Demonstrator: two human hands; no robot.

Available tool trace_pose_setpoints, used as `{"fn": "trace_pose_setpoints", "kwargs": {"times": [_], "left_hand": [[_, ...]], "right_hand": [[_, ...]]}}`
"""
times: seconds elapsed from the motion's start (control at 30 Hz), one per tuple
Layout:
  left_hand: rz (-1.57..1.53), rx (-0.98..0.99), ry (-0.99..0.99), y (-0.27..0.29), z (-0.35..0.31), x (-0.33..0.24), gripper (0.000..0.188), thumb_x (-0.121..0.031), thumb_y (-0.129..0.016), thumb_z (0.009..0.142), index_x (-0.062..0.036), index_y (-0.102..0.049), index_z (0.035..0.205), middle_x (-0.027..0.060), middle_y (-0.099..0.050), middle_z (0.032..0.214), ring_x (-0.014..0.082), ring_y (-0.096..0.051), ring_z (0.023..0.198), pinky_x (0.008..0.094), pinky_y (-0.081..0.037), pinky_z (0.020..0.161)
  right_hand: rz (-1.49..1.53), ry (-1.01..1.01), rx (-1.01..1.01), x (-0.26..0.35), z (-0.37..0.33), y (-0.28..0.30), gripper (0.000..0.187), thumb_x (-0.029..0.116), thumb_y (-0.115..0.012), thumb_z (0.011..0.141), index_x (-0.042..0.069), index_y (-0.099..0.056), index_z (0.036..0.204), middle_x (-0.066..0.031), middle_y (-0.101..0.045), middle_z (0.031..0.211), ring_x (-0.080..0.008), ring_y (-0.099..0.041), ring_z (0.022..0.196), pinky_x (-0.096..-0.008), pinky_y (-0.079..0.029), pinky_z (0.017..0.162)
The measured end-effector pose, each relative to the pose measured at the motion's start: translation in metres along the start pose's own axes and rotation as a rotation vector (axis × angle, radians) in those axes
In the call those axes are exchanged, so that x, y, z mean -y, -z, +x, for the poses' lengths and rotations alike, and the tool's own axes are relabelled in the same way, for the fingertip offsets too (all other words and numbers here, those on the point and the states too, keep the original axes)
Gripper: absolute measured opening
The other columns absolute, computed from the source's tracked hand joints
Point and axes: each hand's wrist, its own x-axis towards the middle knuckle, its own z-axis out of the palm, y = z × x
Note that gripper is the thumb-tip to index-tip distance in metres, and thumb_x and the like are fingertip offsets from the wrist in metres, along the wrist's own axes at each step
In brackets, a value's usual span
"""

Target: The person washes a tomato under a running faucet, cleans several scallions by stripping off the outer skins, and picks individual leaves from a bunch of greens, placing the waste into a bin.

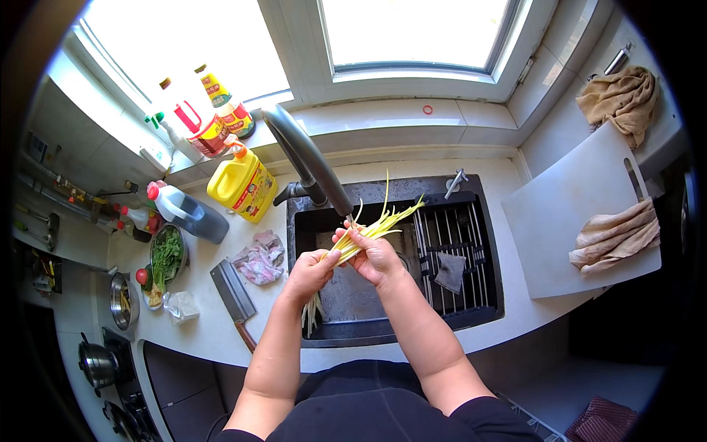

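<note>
The left hand (312, 274) is curled around the lower part of a bundle of pale yellow stalks (386, 224), and the right hand (374, 255) clasps the same bundle higher up, just beside it. The stalks are over the dark sink (346, 303), slanting from lower left to upper right, their upper part near the end of the tap (318, 177). Left of the tap, a yellow jug (237, 184) bears a red and yellow printed label. On the windowsill, a large bottle (193, 124) with a red handle wears a mostly red label, and beside it a tall bottle (221, 96) carries yellow and red ones. Left of the sink, a cleaver (233, 292) lies near a crumpled cloth (261, 258).
</note>
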Motion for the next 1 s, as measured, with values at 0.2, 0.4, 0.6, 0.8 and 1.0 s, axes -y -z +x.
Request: {"fn": "trace_pose_setpoints", "kwargs": {"times": [0.2,0.4,0.6,0.8,1.0], "left_hand": [[-0.225,-0.062,0.006,0.014,-0.004,-0.004,0.032,-0.035,-0.054,0.091,-0.0060,-0.060,0.076,-0.0084,-0.037,0.049,0.0017,-0.029,0.039,0.0194,-0.021,0.037],[-0.376,-0.175,-0.029,0.041,-0.007,0.000,0.033,-0.036,-0.052,0.091,-0.0066,-0.057,0.076,-0.0061,-0.036,0.047,0.0043,-0.029,0.036,0.0208,-0.025,0.036],[-0.339,-0.193,-0.065,0.049,-0.011,-0.011,0.033,-0.035,-0.054,0.091,-0.0062,-0.057,0.075,-0.0056,-0.037,0.047,0.0048,-0.030,0.036,0.0208,-0.026,0.037],[-0.252,-0.066,-0.071,0.027,0.005,-0.010,0.033,-0.036,-0.053,0.090,-0.0055,-0.059,0.081,-0.0060,-0.040,0.050,0.0034,-0.033,0.039,0.0192,-0.027,0.038],[-0.109,0.133,-0.077,-0.011,0.033,-0.018,0.047,-0.050,-0.044,0.090,-0.0057,-0.058,0.085,-0.0043,-0.044,0.055,0.0034,-0.037,0.042,0.0179,-0.029,0.040]], "right_hand": [[0.353,0.053,-0.015,0.019,0.011,0.021,0.014,0.019,-0.049,0.092,0.011,-0.055,0.102,-0.0072,-0.061,0.097,-0.0234,-0.059,0.093,-0.0409,-0.049,0.086],[0.398,0.157,-0.062,0.053,0.010,0.058,0.019,0.021,-0.046,0.094,0.009,-0.061,0.095,-0.0076,-0.064,0.095,-0.0236,-0.061,0.093,-0.0431,-0.048,0.088],[0.227,0.305,-0.242,0.076,-0.011,0.092,0.018,0.020,-0.051,0.091,0.009,-0.059,0.103,-0.0109,-0.063,0.102,-0.0253,-0.059,0.099,-0.0450,-0.045,0.090],[-0.391,0.394,-0.871,0.056,-0.023,0.059,0.092,0.040,-0.063,0.081,-0.001,-0.007,0.141,-0.0194,-0.017,0.146,-0.0285,-0.015,0.135,-0.0430,-0.011,0.108],[-0.465,0.396,-0.541,0.017,-0.041,0.012,0.061,0.034,-0.064,0.080,0.002,-0.042,0.128,-0.0091,-0.048,0.123,-0.0175,-0.044,0.113,-0.0340,-0.033,0.094]]}}
